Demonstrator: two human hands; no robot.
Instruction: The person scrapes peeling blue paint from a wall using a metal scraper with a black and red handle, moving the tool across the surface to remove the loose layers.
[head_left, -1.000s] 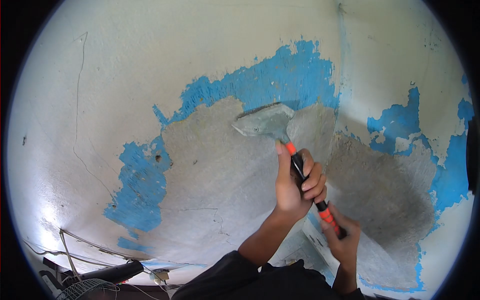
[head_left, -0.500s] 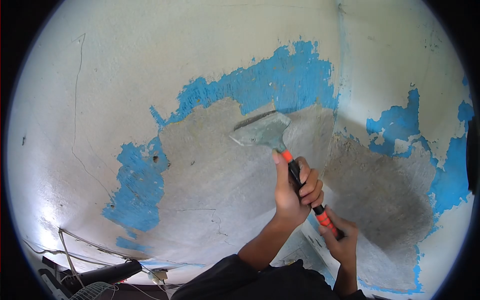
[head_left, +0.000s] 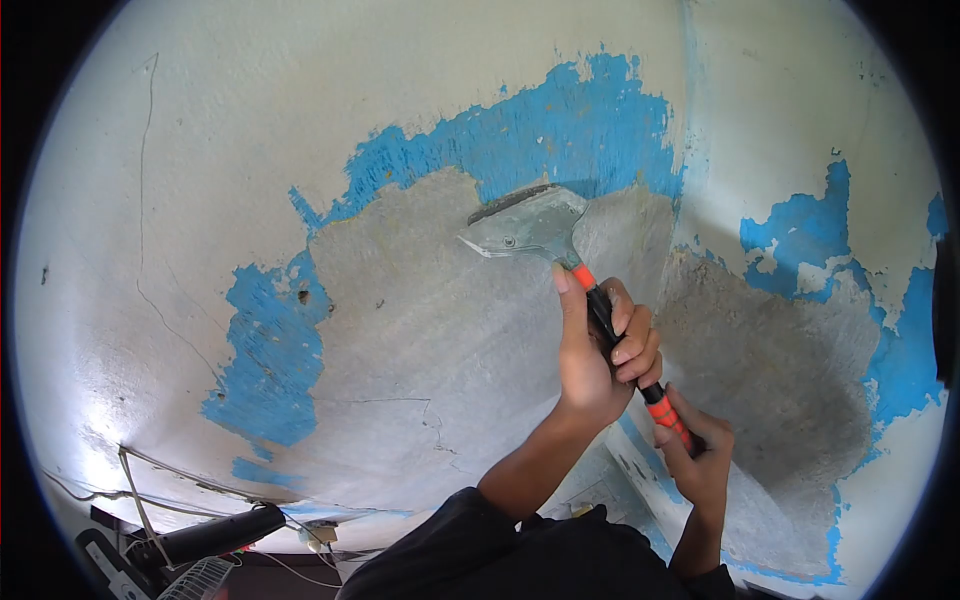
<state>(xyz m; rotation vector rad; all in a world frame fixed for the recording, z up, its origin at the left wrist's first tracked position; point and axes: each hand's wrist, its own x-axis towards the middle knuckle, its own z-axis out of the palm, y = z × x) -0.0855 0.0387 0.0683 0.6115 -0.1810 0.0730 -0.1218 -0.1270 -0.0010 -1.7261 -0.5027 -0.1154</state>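
Observation:
A long-handled wall scraper (head_left: pixel 530 222) with a wide grey head and a black and orange handle is held up in front of the wall (head_left: pixel 420 290). Its blade edge lies close to the lower border of a blue paint patch (head_left: pixel 540 135); whether it touches cannot be made out. My left hand (head_left: pixel 603 350) wraps round the upper handle, its thumb pointing towards the head. Lower down, my right hand (head_left: pixel 700 445) grips the orange-banded end of the handle. Bare grey plaster lies below and around the head.
A wall corner (head_left: pixel 683 110) runs vertically right of the scraper, with more ragged blue paint (head_left: pixel 800 240) on the adjoining wall. At lower left are a black tube-shaped object (head_left: pixel 210 535), cables (head_left: pixel 190 490) and a white wire grille (head_left: pixel 200 578).
The scraper head has shifted slightly up relative to the view, and both hands slightly right with the handle. The wall also appears a little higher in view. Both hands keep their grip.

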